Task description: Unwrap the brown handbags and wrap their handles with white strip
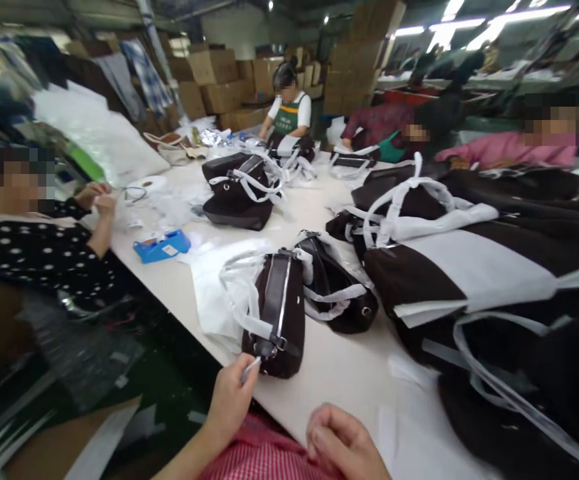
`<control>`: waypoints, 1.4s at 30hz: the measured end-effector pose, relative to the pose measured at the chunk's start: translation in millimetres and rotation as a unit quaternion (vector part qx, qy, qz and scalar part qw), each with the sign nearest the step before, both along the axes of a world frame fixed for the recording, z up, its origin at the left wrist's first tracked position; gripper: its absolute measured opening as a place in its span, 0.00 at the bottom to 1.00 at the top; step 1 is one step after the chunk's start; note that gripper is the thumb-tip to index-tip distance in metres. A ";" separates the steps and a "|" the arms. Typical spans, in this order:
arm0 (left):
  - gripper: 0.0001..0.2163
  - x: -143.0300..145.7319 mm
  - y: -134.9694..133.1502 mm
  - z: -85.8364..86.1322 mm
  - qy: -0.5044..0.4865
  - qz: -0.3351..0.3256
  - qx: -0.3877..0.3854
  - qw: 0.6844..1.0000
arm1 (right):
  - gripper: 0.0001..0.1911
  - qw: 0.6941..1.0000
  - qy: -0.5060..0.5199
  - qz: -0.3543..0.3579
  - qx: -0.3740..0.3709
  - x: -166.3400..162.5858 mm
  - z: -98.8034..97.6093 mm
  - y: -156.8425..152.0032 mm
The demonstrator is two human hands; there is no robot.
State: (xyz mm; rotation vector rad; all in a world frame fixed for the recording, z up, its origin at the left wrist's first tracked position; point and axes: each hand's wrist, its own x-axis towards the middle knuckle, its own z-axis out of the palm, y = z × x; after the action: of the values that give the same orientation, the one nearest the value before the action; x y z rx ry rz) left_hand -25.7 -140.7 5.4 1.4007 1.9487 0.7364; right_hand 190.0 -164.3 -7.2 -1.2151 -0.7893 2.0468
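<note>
My left hand (232, 395) is closed in a pinch on a slim whitish strip (250, 369) at the near end of a dark brown handbag (289, 327). Whether the strip is fixed to the bag I cannot tell. The bag has a dark top band with a silvery line, metal rings and handles wrapped in white (246, 300). Over the table's front edge, apart from the bag, is my right hand (342, 440). Its fingers are curled together, and anything inside them is hidden. A second dark handbag (344, 313) with wrapped handles lies just behind the first.
White sheeting (212, 287) lies left of the bag on the pale table (354, 373). A blue tape dispenser (162, 247) stands near the left edge. Dark bags with white wrapping (499, 267) are heaped at right. Several co-workers sit around, one in polka dots (34, 253) at left.
</note>
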 end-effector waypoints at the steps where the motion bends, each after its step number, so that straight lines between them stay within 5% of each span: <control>1: 0.15 1.1 -1.9 -0.8 -0.007 0.003 0.000 1.000 | 0.26 0.999 0.027 0.030 0.015 -19.4 10.6 14.1; 4: 0.14 1.9 -5.0 -2.0 -0.040 0.009 -0.005 0.999 | 0.24 0.997 0.005 0.062 0.044 -60.0 29.3 45.0; 7: 0.13 1.4 -5.0 -1.6 -0.065 0.017 -0.019 0.998 | 0.25 0.995 -0.061 0.054 0.061 -77.9 24.3 58.0; 13: 0.11 -2.6 -3.5 0.8 -0.086 0.005 -0.035 0.996 | 0.23 0.984 -0.158 0.051 0.072 -89.4 0.6 59.1; 25: 0.09 -15.9 1.1 8.3 -0.085 -0.065 -0.035 0.994 | 0.25 0.984 -0.162 -0.024 0.067 -103.6 -2.0 59.3; 29: 0.15 -12.9 3.7 8.9 -0.048 -0.014 -0.057 0.997 | 0.27 0.989 -0.146 -0.008 0.035 -100.6 -5.1 55.8; 33: 0.15 -10.8 9.1 19.1 -0.001 -0.030 -0.091 0.995 | 0.24 0.998 -0.044 0.016 -0.049 -98.3 -17.4 46.0; 42: 0.12 -0.9 4.5 32.0 0.242 -0.066 -0.113 0.961 | 0.24 0.988 0.012 -0.122 -0.095 -133.3 -26.6 36.5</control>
State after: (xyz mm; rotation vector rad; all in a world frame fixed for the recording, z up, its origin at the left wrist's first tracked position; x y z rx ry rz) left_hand -26.6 -136.2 37.4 1.6536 2.1844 0.1003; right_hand 56.6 -127.8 -33.9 -1.3184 -0.4167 1.9618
